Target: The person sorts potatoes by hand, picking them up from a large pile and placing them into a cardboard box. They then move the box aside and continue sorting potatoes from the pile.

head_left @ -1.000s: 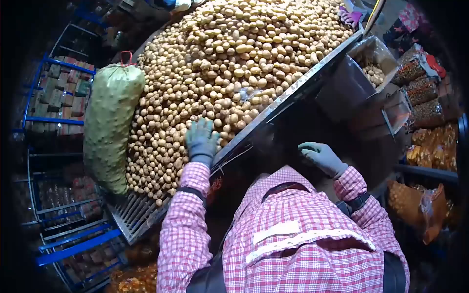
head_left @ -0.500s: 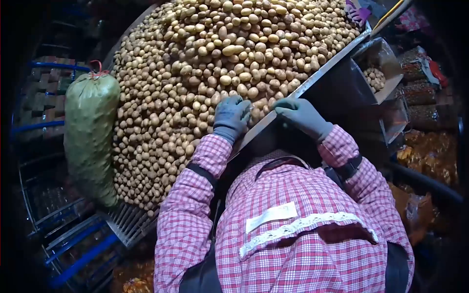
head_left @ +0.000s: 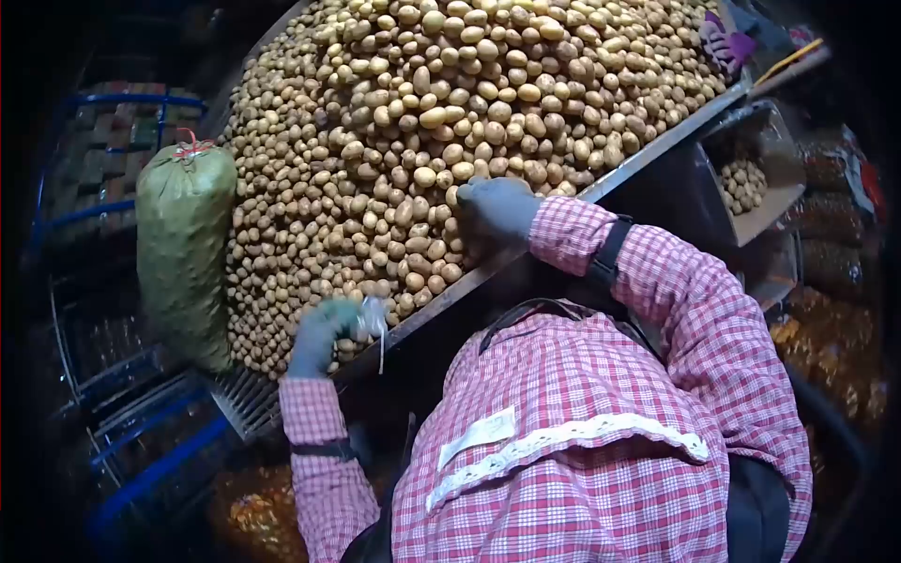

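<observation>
A large heap of potatoes (head_left: 404, 159) lies on a metal-edged table in front of me. My left hand (head_left: 324, 333), in a grey-green glove, is low over the near left side of the heap. Its fingers are closed on a small whitish, translucent piece of plastic (head_left: 373, 317), from which a thin pale strip hangs over the table edge. My right hand (head_left: 504, 206), gloved in grey, reaches over the metal edge (head_left: 648, 155) onto the potatoes. Motion blurs it, and its fingers are partly hidden.
A full green mesh sack (head_left: 186, 253) tied with red string stands at the left beside a slatted metal chute (head_left: 249, 403). To the right is a bin (head_left: 765, 202) with small potatoes. A purple glove (head_left: 727, 47) shows at the far right corner. Filled bags (head_left: 831, 342) lie at right.
My left hand has moved left and nearer along the heap, and the whitish plastic now shows at its fingers. My right hand has moved left from the edge onto the potatoes. The view has shifted slightly.
</observation>
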{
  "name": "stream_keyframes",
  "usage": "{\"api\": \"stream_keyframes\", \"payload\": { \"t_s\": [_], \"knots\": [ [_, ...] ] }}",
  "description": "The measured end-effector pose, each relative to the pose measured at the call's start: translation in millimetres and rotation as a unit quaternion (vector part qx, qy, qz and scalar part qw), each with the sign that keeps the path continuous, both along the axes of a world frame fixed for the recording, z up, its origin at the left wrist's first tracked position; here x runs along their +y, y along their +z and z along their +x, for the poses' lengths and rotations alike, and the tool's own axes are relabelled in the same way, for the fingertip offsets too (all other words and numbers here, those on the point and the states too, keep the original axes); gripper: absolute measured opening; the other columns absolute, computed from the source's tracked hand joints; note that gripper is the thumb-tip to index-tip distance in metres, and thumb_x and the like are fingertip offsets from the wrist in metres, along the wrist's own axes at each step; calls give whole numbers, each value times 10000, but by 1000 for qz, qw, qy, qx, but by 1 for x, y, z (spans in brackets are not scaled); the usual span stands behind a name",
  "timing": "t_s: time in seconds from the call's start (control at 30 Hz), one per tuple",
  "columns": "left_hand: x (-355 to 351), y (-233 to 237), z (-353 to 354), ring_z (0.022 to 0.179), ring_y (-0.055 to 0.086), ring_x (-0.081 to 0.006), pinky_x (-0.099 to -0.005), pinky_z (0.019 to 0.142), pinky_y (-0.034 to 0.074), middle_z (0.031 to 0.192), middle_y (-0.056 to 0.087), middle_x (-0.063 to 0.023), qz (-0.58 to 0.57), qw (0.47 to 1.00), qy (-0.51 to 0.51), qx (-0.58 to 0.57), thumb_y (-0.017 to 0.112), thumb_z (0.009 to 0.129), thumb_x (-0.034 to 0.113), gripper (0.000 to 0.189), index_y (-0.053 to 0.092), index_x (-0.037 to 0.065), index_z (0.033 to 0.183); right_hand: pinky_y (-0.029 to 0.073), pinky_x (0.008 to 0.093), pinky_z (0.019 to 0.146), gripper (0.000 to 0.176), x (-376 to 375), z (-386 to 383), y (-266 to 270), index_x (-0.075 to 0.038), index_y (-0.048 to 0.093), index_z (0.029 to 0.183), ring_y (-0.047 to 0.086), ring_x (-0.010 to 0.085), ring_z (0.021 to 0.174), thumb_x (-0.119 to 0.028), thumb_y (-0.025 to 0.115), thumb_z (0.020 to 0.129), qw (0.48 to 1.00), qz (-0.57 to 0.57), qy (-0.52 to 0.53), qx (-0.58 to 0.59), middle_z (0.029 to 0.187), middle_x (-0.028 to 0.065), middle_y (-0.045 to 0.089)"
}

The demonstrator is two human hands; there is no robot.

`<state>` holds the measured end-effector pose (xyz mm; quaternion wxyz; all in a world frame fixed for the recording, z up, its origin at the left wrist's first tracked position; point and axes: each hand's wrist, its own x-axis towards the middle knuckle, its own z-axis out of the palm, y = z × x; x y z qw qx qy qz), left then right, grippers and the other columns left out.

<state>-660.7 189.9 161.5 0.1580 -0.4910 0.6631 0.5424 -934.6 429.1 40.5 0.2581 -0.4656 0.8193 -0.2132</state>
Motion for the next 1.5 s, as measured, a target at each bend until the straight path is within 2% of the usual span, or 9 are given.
{"api": "stream_keyframes", "payload": {
  "t_s": [0.1, 0.13, 0.3, 0.43, 0.53, 0.9, 1.07, 1.2, 1.5],
  "knots": [
    [43, -8, 57, 684, 615, -90, -244, 644, 503, 836, 737, -31, 26, 979, -157, -130, 761, 902, 203, 207, 790, 29, 1010, 558, 450, 876, 228, -6, -15, -17, -142, 691, 1077, 699, 326, 1051, -229, 628, 876, 999, -40, 23, -18, 1113, 118, 712],
    [52, -21, 87, 695, 622, -98, -255, 667, 520, 873, 747, -33, 14, 975, -212, -67, 756, 894, 180, 209, 793, 23, 1027, 557, 451, 881, 233, -4, -19, -15, -139, 692, 1080, 698, 327, 1057, -232, 630, 876, 998, -44, 31, -37, 1118, 120, 714],
    [127, -12, 62, 708, 618, -93, -247, 637, 508, 800, 683, -23, -98, 987, -10, -129, 700, 930, 180, 271, 754, 18, 1140, 504, 455, 1002, 420, 22, -27, 0, -174, 632, 1329, 638, 346, 1189, -325, 604, 938, 974, -181, -22, -136, 1300, 146, 661],
    [153, -11, -6, 696, 618, -79, -255, 618, 497, 791, 668, -18, -120, 992, 31, -7, 681, 952, 203, 256, 756, 20, 1115, 489, 449, 1027, 440, 63, -58, 35, -148, 651, 1306, 625, 343, 1205, -408, 582, 958, 968, -201, -34, -150, 1296, 149, 662],
    [160, -17, -53, 827, 692, -178, -332, 756, 532, 891, 735, -77, -258, 960, -103, 46, 629, 983, 217, 265, 748, 14, 1106, 520, 435, 955, 385, 95, -96, 35, -150, 702, 1206, 678, 332, 1086, -407, 629, 930, 962, -202, -80, -164, 1152, 142, 723],
    [127, -44, -291, 1291, 537, -352, -430, 1114, 423, 1399, 580, -187, -483, 764, -319, 286, 720, 918, 235, 512, 597, 52, 1380, 552, 384, 858, 284, 204, -185, -15, -102, 729, 1132, 721, 295, 956, -289, 641, 938, 920, -228, -275, -160, 1026, 139, 748],
    [120, -70, -394, 1448, 368, -412, -518, 1203, 300, 1569, 416, -191, -541, 698, -365, 296, 754, 870, 352, 732, 478, 166, 1523, 545, 384, 879, 294, 227, -199, -12, -78, 733, 1114, 716, 295, 964, -287, 631, 935, 907, -189, -349, -141, 1033, 147, 746],
    [127, -79, -429, 1553, 191, -328, -653, 1198, 201, 1688, 256, -14, -608, 669, -389, 177, 691, 896, 445, 706, 462, 255, 1536, 546, 361, 878, 292, 232, -213, -9, -71, 733, 1141, 720, 229, 949, -263, 638, 942, 892, -208, -378, -138, 1035, 132, 753],
    [123, -105, -436, 1511, 314, -323, -672, 1159, 222, 1615, 409, -39, -685, 604, -328, 241, 585, 961, 419, 548, 561, 236, 1477, 548, 358, 766, 207, 253, -359, -3, -65, 740, 1023, 676, 196, 768, -221, 650, 921, 820, -253, -512, -52, 831, 108, 716]
  ]
}}
